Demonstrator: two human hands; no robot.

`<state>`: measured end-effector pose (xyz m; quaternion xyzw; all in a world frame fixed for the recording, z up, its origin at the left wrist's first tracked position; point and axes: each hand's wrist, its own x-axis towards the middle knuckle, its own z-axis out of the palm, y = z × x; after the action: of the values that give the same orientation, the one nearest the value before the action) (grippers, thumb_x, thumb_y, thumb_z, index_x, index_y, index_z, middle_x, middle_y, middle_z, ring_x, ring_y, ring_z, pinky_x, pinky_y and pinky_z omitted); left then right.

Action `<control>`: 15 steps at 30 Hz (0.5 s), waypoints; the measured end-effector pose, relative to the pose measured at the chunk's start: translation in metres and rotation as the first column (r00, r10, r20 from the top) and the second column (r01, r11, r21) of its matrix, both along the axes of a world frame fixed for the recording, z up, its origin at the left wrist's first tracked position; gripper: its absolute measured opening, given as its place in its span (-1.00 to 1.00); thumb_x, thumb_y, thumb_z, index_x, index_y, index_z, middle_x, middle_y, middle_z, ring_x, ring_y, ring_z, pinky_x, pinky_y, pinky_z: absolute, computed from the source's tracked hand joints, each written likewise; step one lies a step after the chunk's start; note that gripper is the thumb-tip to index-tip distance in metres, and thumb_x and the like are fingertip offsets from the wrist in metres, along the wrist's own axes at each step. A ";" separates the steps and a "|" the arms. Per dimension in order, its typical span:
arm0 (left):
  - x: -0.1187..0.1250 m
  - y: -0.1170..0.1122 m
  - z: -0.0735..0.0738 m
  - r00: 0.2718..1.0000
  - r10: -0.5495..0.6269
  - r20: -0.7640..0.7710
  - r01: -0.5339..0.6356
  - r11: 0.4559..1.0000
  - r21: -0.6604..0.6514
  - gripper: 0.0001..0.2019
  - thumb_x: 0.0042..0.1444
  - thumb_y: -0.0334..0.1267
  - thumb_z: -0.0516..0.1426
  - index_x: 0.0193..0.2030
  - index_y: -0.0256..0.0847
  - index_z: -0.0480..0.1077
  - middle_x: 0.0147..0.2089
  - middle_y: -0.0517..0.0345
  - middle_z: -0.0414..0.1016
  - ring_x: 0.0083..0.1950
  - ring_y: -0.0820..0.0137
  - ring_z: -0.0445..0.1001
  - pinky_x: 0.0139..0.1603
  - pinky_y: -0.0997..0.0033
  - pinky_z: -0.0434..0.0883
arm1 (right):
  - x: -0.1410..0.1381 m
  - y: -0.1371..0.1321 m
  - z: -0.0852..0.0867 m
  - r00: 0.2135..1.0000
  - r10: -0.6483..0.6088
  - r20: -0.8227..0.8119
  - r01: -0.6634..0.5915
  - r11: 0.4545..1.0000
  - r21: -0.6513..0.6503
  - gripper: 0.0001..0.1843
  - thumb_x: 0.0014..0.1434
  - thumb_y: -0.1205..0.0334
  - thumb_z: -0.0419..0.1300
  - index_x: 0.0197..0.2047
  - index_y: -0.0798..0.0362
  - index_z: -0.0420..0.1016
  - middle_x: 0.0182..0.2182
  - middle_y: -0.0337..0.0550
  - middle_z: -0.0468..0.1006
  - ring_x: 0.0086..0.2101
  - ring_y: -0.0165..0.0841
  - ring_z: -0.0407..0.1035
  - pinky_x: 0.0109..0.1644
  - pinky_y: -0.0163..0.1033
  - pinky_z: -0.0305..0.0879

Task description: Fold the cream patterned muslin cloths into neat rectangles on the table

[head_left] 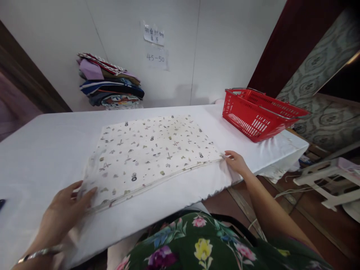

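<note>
Through the head camera I see a pale wall (233, 45) at the far side and, in front of it, a long table (50, 150) under a white cover. The patterned cloth (152, 150), white with small grey and olive motifs, lies flat in layers at the middle of that table, its near edge slanting away to the right. At the far right I have a red basket (244, 112) with metal handles, well apart from the cloth; at the far left, a pile of folded fabrics (112, 88) stands near the wall.

My two hands are wide apart. The left hand (66, 202) grips the near left corner of the cloth, thumb on top; the right hand (235, 162) pinches its near right corner. Two paper notes (153, 34) hang on the wall, the lower reading "45-50". A bracelet (39, 254) rings my left wrist.
</note>
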<state>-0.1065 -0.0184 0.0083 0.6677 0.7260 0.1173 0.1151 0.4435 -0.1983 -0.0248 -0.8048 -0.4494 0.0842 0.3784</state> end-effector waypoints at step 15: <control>0.004 -0.033 -0.011 0.996 -0.077 0.049 0.073 0.994 0.076 -0.46 0.00 0.22 -0.11 0.05 0.01 0.21 0.24 0.19 0.15 0.23 0.28 0.18 0.26 0.32 0.11 | -0.024 0.001 0.001 0.919 0.025 0.393 0.035 0.989 -0.146 -0.67 0.17 0.26 -0.08 -0.06 0.04 0.39 -0.15 -0.11 0.42 -0.19 -0.31 0.34 -0.13 -0.26 0.24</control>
<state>-0.1024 -0.0515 -0.0027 0.6951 0.6923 0.1571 0.1131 0.4194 -0.1973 -0.0241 -0.8326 -0.5067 -0.0466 0.2188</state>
